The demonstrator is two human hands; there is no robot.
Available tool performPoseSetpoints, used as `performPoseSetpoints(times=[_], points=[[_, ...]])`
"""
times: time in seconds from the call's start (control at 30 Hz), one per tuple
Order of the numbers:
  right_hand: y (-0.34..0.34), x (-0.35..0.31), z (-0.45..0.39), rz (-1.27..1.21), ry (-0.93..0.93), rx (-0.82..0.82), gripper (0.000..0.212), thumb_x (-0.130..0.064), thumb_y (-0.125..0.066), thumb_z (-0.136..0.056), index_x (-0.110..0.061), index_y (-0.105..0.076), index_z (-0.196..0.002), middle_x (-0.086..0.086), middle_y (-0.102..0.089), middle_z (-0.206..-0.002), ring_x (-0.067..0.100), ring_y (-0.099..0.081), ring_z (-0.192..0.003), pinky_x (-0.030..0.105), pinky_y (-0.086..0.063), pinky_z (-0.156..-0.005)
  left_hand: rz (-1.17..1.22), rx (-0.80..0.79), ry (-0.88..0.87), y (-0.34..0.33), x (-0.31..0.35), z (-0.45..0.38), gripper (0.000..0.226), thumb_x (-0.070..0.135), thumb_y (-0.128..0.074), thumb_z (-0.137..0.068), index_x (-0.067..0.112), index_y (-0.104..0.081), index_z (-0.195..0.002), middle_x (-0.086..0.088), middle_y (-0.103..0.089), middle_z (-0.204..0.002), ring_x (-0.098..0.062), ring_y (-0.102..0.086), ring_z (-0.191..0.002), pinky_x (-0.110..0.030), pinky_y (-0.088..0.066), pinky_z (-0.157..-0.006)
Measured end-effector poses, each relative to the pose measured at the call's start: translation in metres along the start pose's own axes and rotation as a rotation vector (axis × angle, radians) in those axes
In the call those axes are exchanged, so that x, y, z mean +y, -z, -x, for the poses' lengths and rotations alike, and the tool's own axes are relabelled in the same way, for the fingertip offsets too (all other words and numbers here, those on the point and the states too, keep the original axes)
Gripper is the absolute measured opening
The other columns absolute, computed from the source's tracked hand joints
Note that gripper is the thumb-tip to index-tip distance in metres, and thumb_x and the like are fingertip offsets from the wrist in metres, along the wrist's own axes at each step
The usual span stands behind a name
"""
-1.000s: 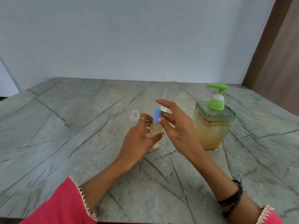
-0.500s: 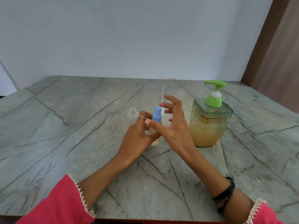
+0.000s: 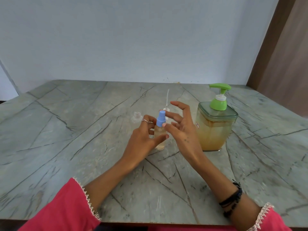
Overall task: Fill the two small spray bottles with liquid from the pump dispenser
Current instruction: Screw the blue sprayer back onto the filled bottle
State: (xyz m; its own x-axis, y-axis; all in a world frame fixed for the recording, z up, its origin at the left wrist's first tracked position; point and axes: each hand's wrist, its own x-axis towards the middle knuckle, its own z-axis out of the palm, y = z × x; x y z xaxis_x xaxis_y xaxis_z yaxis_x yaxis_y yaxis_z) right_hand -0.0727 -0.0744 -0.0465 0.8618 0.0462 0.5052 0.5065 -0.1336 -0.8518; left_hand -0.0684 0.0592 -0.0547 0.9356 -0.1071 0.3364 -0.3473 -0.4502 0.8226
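Left hand grips amber-filled spray bottle; right hand spread, holding nothing; pump dispenser part-full.

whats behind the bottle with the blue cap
A white spray head with its thin dip tube shows just behind the blue-capped bottle; the right hand's fingers cover its lower part.
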Motion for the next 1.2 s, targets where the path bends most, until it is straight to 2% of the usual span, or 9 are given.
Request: performPoseSetpoints(times=[0.1,0.23,0.33,0.43,0.6,0.73,0.87,1.03,1.2], points=[[-0.0012,0.0001,0.0005,0.062,0.000,-0.001,0.052,-0.011,-0.072,-0.082,-0.032,-0.042,-0.119,-0.005,-0.071,-0.102,0.000,-0.063,-0.101,0.006,-0.041,-0.086,-0.005,0.017,-0.002,0.0002,-0.0003,0.0006,0.037,0.032,-0.073,-0.076,0.037,-0.041,-0.094,0.024,-0.059,-0.091,0.017,-0.056,-0.080,-0.002,-0.042,-0.063],[-0.0026,0.0000,-0.0020,0.162,-0.008,0.073,0.057,-0.024,-0.083,-0.070,-0.038,-0.036,-0.098,-0.010,-0.057,-0.087,0.007,-0.055,-0.091,0.009,-0.041,-0.075,-0.049,0.031,-0.019,-0.0026,-0.0001,-0.0002,0.040,0.033,-0.075,-0.073,0.032,-0.043,-0.096,0.021,-0.060,-0.087,0.014,-0.056,-0.078,-0.004,-0.041,-0.062],[-0.0050,0.0001,-0.0010,0.188,-0.034,0.041,0.062,-0.035,-0.086,-0.064,-0.041,-0.036,-0.100,-0.012,-0.050,-0.102,0.005,-0.048,-0.099,0.003,-0.036,-0.074,-0.037,0.031,-0.022,-0.0025,-0.0012,-0.0008,0.038,0.027,-0.076,-0.074,0.034,-0.042,-0.090,0.017,-0.064,-0.085,0.013,-0.058,-0.077,-0.002,-0.042,-0.064],[-0.0044,-0.0009,0.0000,0.088,-0.039,-0.013,0.055,-0.034,-0.069,-0.071,-0.034,-0.039,-0.117,-0.014,-0.053,-0.121,0.000,-0.049,-0.113,0.002,-0.036,-0.082,-0.019,0.016,-0.007,-0.0017,0.0013,-0.0002,0.037,0.031,-0.075,-0.074,0.036,-0.042,-0.090,0.019,-0.063,-0.088,0.016,-0.057,-0.077,0.002,-0.040,-0.062],[-0.0003,-0.0008,-0.0009,0.050,-0.005,0.039,0.051,-0.016,-0.076,-0.078,-0.034,-0.041,-0.111,-0.006,-0.069,-0.093,0.006,-0.064,-0.097,0.028,-0.045,-0.093,0.024,0.048,0.013,-0.0033,0.0049,0.0006,0.052,0.037,-0.076,-0.070,0.035,-0.036,-0.102,0.017,-0.062,-0.090,0.008,-0.061,-0.077,-0.008,-0.044,-0.063],[-0.0032,-0.0002,-0.0014,0.107,-0.001,0.084,0.057,-0.022,-0.085,-0.068,-0.037,-0.039,-0.098,-0.009,-0.054,-0.086,0.010,-0.055,-0.091,0.019,-0.044,-0.080,-0.009,0.068,-0.013,-0.0051,0.0055,0.0011,0.062,0.037,-0.077,-0.068,0.031,-0.032,-0.110,0.008,-0.064,-0.090,0.000,-0.061,-0.081,-0.015,-0.045,-0.066],[-0.0035,-0.0041,0.0006,0.069,-0.039,0.002,0.053,-0.037,-0.075,-0.070,-0.039,-0.039,-0.109,-0.015,-0.055,-0.114,0.002,-0.051,-0.111,0.018,-0.040,-0.088,0.008,0.027,-0.001,-0.0033,0.0082,0.0010,0.059,0.034,-0.077,-0.068,0.032,-0.033,-0.109,0.012,-0.060,-0.090,0.003,-0.058,-0.081,-0.007,-0.045,-0.063],[0.0005,-0.0016,-0.0007,0.024,-0.032,-0.049,0.047,-0.024,-0.064,-0.079,-0.029,-0.042,-0.121,-0.004,-0.073,-0.102,0.011,-0.064,-0.105,0.040,-0.043,-0.100,0.080,-0.123,0.038,-0.0050,0.0061,0.0029,0.043,0.030,-0.073,-0.075,0.036,-0.047,-0.109,0.023,-0.060,-0.093,0.017,-0.056,-0.083,0.002,-0.040,-0.066],[0.0029,0.0038,-0.0028,0.021,-0.062,-0.008,0.043,-0.014,-0.073,-0.081,-0.032,-0.043,-0.106,0.002,-0.074,-0.097,0.021,-0.067,-0.098,0.034,-0.054,-0.080,0.084,-0.139,0.045,-0.0030,0.0041,0.0013,0.033,0.020,-0.075,-0.075,0.044,-0.055,-0.088,0.022,-0.065,-0.075,0.013,-0.060,-0.069,-0.002,-0.040,-0.060]])
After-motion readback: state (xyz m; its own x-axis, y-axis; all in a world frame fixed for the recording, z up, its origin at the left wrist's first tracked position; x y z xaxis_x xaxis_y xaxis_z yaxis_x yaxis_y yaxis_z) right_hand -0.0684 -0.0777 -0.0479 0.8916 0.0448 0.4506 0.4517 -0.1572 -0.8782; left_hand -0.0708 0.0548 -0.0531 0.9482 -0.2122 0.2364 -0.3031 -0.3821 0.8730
